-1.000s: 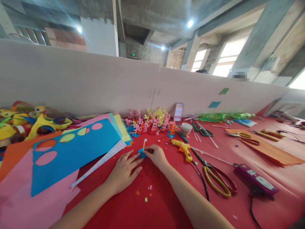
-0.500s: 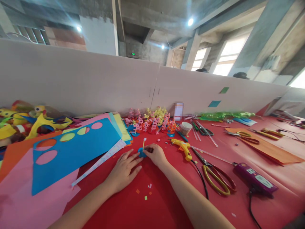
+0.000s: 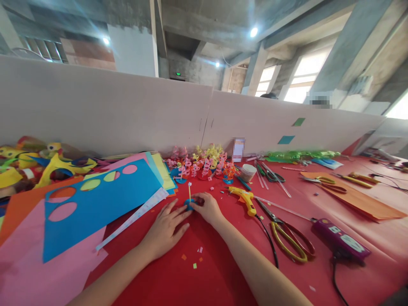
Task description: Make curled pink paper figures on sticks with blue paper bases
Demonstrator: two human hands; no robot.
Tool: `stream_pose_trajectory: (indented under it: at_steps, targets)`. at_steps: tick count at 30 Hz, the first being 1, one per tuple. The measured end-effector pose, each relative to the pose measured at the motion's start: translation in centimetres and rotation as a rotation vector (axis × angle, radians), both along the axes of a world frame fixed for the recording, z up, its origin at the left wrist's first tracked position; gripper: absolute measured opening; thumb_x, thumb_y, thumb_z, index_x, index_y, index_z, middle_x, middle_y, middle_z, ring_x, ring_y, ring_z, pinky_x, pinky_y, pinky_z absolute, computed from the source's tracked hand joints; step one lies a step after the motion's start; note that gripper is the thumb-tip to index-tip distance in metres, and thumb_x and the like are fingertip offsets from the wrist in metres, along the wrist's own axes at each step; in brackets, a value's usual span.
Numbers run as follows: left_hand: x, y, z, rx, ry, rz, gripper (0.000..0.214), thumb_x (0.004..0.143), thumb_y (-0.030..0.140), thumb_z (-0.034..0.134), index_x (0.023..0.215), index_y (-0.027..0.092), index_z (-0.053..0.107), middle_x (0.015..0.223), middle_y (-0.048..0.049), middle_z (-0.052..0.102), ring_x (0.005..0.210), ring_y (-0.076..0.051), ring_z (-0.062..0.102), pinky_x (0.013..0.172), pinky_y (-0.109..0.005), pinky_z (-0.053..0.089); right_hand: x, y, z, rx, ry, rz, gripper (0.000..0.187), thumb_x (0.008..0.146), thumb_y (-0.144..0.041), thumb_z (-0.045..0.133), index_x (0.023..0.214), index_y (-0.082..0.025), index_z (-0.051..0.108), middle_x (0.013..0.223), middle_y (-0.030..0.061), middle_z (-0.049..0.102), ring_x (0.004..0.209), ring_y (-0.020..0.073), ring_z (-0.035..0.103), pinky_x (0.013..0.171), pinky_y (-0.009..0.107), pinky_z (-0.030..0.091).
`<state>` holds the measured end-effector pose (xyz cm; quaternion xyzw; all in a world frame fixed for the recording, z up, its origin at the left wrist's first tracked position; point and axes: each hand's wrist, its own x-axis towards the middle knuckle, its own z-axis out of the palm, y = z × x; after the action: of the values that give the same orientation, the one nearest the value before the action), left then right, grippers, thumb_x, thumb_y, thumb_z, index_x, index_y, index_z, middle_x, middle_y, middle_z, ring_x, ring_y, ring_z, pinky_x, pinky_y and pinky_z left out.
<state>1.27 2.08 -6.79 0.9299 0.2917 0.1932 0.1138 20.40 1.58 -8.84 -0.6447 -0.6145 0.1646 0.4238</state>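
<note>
On blue disc [image 3: 188, 207], yellow stick [image 3: 189, 193] now straighter; right fingers [image 3: 197, 199] tight on its base, left fingers [image 3: 179, 214] flat.

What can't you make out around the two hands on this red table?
Head view only.
Hidden: the small blue paper disc, mostly under fingertips of the left hand and right hand; the right hand's grip cannot be told.
Hidden: foot of the thin yellow stick, behind the right hand.
Blurred: the small upright container.
Cut off: the black cord of the purple box, by the bottom edge.
</note>
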Motion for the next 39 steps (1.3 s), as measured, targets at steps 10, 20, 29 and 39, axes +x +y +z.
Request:
stream_pose_trajectory:
  at_steps: [10, 20, 29, 39]
  targets:
    - [0.2, 0.0, 0.0, -0.029, 0.073, 0.026, 0.043, 0.088, 0.043, 0.040, 0.127, 0.029, 0.051, 0.134, -0.0017, 0.052, 0.131, -0.033, 0.029, 0.103, -0.058, 0.028, 0.1, 0.6, -0.2, 0.023, 0.045, 0.011, 0.013, 0.076, -0.024, 0.065, 0.085, -0.017, 0.072, 0.078, 0.0057, 0.068, 0.072, 0.0169, 0.060, 0.068, 0.025, 0.046]
    - [0.2, -0.5, 0.0, 0.039, -0.150, 0.088, 0.033, 0.087, 0.035, 0.043, 0.115, 0.021, 0.056, 0.113, -0.0095, 0.061, 0.111, -0.025, 0.053, 0.094, -0.044, 0.043, 0.3, 0.7, -1.0, 0.031, 0.096, 0.028, 0.011, 0.075, -0.022, 0.063, 0.081, -0.018, 0.072, 0.078, 0.0049, 0.071, 0.069, 0.0174, 0.064, 0.063, 0.024, 0.048]
    - [-3.7, 2.3, 6.3, -0.030, -0.534, 0.592, 0.036, 0.077, 0.023, 0.045, 0.113, 0.019, 0.048, 0.088, -0.0030, 0.057, 0.050, -0.011, 0.058, 0.048, -0.023, 0.048, 0.4, 0.7, -1.1, 0.011, 0.090, 0.021, 0.012, 0.075, -0.023, 0.063, 0.081, -0.019, 0.073, 0.076, 0.0049, 0.071, 0.066, 0.0173, 0.063, 0.061, 0.024, 0.047]
    - [-2.3, -9.1, 4.2, 0.096, 0.068, -0.192, 0.054, 0.088, 0.027, 0.046, 0.139, 0.032, 0.028, 0.121, -0.0039, 0.062, 0.113, -0.020, 0.056, 0.089, -0.033, 0.050, 0.4, 0.5, -1.0, 0.004, 0.102, 0.044, 0.014, 0.076, -0.024, 0.062, 0.083, -0.018, 0.072, 0.078, 0.0053, 0.071, 0.068, 0.0173, 0.064, 0.062, 0.024, 0.048]
